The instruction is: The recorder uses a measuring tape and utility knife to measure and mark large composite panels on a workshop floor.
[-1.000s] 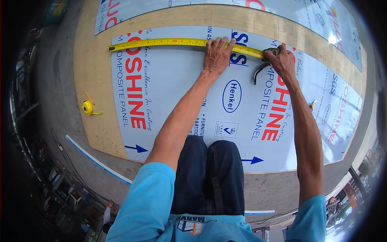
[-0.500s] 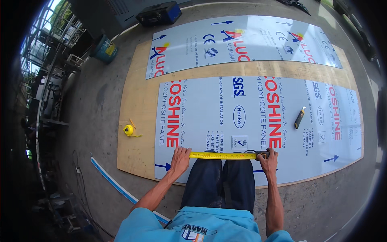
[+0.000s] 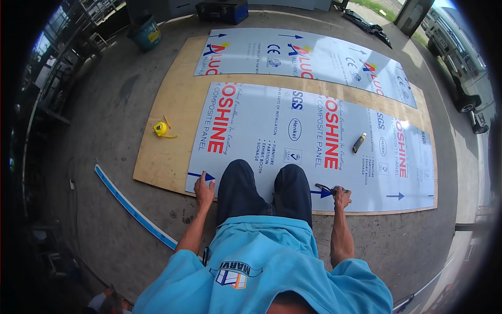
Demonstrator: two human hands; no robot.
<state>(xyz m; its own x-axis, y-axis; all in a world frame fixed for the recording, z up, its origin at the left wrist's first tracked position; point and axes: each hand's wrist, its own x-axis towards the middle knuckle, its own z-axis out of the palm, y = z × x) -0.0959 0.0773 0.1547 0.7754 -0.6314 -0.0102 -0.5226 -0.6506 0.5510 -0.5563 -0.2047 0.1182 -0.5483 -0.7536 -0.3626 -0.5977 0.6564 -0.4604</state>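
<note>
A large film-covered composite panel (image 3: 251, 136) lies before me, with my knees over its near edge. My left hand (image 3: 205, 189) is at the panel's near left corner, beside a printed blue arrow. Its fingers are bunched at the edge, and anything between them is hidden. My right hand (image 3: 342, 198) is closed around a dark tape measure (image 3: 340, 190) at the near edge, right of my knees. A black strap loops from its left side. No yellow blade shows between my hands. A utility knife (image 3: 359, 143) lies on the panel farther right.
A plywood sheet (image 3: 162, 104) lies under this panel and a second panel (image 3: 334, 63) beyond it. A yellow tape measure (image 3: 161, 129) rests on the plywood at left. A blue-white strip (image 3: 130, 209) lies on the floor. Farther off are a bucket (image 3: 145, 35), a toolbox (image 3: 222, 11) and a vehicle (image 3: 463, 63).
My body has lowered, bringing my knees over the panel. My left hand has moved to the panel's left corner and my hands are farther apart. The yellow blade is no longer visible.
</note>
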